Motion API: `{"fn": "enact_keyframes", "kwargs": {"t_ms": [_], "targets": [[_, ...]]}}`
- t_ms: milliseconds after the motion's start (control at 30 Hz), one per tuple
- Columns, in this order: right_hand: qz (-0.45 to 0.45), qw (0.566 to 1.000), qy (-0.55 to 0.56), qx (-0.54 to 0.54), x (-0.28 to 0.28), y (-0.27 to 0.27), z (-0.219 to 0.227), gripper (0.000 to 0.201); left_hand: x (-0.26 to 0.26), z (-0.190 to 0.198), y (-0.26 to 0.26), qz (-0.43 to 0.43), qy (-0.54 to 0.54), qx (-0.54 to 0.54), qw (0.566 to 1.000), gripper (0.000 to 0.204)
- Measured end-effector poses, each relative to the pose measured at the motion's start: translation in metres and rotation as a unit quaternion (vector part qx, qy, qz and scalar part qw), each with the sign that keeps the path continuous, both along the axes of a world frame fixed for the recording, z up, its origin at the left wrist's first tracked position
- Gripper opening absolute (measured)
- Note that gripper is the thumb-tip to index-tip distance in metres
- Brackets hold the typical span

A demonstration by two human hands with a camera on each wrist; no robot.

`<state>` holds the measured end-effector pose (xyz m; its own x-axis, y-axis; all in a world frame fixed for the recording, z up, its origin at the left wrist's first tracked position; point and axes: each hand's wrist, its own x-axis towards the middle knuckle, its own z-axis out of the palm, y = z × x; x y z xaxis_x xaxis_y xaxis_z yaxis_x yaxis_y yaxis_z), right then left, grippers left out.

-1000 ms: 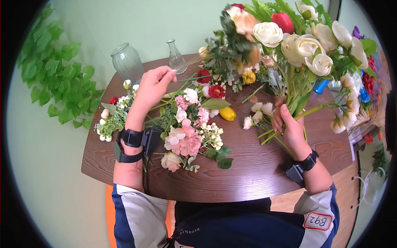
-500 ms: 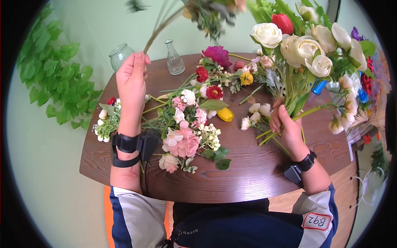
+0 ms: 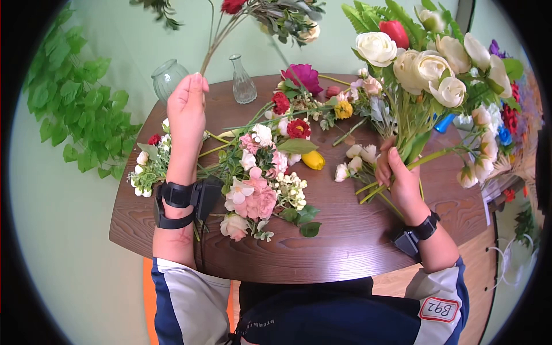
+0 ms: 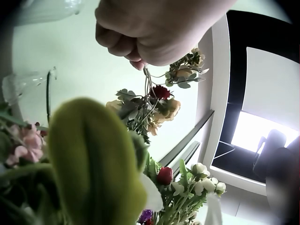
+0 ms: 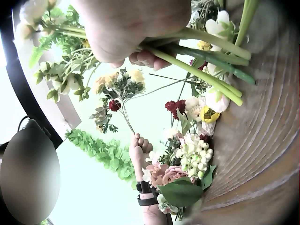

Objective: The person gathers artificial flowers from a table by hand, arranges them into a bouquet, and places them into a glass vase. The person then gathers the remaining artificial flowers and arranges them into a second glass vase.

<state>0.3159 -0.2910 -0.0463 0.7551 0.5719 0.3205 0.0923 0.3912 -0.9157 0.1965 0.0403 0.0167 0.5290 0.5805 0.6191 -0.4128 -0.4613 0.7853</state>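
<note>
A person pinches the thin stems of a mixed spray [image 3: 219, 39] in the left hand [image 3: 187, 112], its blooms raised at the upper left and top of the frame. At right, the right hand [image 3: 405, 187] grasps a bouquet [image 3: 428, 69] of white blooms and one red tulip, its fingers curled round the green stems.

The step in hand appears to be handling the spray beside the gathered bouquet, the two well apart. Bringing them together would call for a firm right-hand grip and stems lowered at a matching angle, clear of the broad white heads.

Below, more flowers lie across the dark wood-grained tabletop [image 3: 339, 247]: pink blooms [image 3: 256, 198] near the center, a yellow tulip [image 3: 313, 160] just to their right and a magenta flower [image 3: 302, 78] farther back. A glass bottle [image 3: 244, 89] and a wider glass jar [image 3: 168, 80] stand toward the far edge, upper left. Leafy greenery [image 3: 75, 103] hangs along the pale green wall [image 3: 115, 34] at left; wooden flooring [image 3: 397, 278] shows at lower right.
</note>
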Motion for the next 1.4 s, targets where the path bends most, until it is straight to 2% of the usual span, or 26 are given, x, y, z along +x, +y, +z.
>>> {"fn": "enact_keyframes", "kwargs": {"t_ms": [200,633,700,767,833,867,933,1000,1033,1067,1100,1167,1200,1267,1300,1400], "targets": [[0.001,1.000,-0.012,-0.011,-0.001,0.001,0.001,0.028,-0.010,0.011,-0.008,0.082,-0.033,0.053,0.995,0.027],[0.001,1.000,-0.002,-0.003,-0.002,0.001,0.002,0.027,-0.027,0.031,-0.020,0.078,-0.121,-0.019,0.989,0.025],[0.005,1.000,-0.002,-0.001,-0.002,0.001,0.001,0.027,-0.028,0.033,-0.031,0.045,-0.114,-0.044,0.992,0.024],[0.008,1.000,-0.005,0.002,-0.001,0.001,0.002,0.027,-0.035,0.036,-0.054,-0.065,-0.062,-0.099,0.991,0.021],[0.008,1.000,-0.007,-0.003,-0.002,0.001,0.002,0.027,-0.050,0.042,-0.096,-0.243,0.066,-0.166,0.954,0.019],[0.006,1.000,-0.006,-0.004,-0.003,0.001,0.001,0.027,-0.055,0.039,-0.119,-0.246,0.160,-0.141,0.946,0.013],[0.013,1.000,-0.010,-0.005,-0.003,0.001,0.001,0.030,-0.049,0.023,-0.140,-0.467,0.272,-0.101,0.836,0.013],[0.044,0.999,-0.029,0.013,0.001,0.000,-0.003,0.035,-0.035,-0.010,-0.159,-0.543,0.346,-0.080,0.761,0.016],[0.077,0.995,-0.048,0.032,0.002,0.000,-0.007,0.039,-0.027,-0.031,-0.170,-0.563,0.364,-0.095,0.736,0.017],[0.074,0.996,-0.050,0.030,0.003,0.000,-0.008,0.039,-0.022,-0.049,-0.178,-0.584,0.379,-0.108,0.709,0.017],[0.096,0.993,-0.052,0.037,0.003,0.000,-0.008,0.042,-0.019,-0.062,-0.180,-0.591,0.374,-0.105,0.707,0.017],[0.118,0.991,-0.045,0.043,0.003,-0.003,-0.006,0.047,-0.011,-0.081,-0.188,-0.514,0.398,-0.008,0.760,0.012],[0.130,0.986,-0.025,0.104,0.005,-0.001,-0.010,0.044,-0.009,-0.090,-0.192,-0.530,0.392,0.002,0.752,0.012],[0.181,0.976,0.024,0.122,0.010,-0.005,-0.014,0.041,-0.007,-0.107,-0.196,-0.526,0.343,-0.117,0.769,0.013],[0.210,0.970,0.031,0.120,0.014,-0.005,-0.015,0.040,-0.004,-0.115,-0.201,-0.534,0.294,-0.160,0.776,0.022],[0.281,0.956,0.056,0.067,0.019,-0.011,-0.013,0.043,-0.005,-0.119,-0.201,-0.550,0.269,-0.216,0.761,0.018]]}}
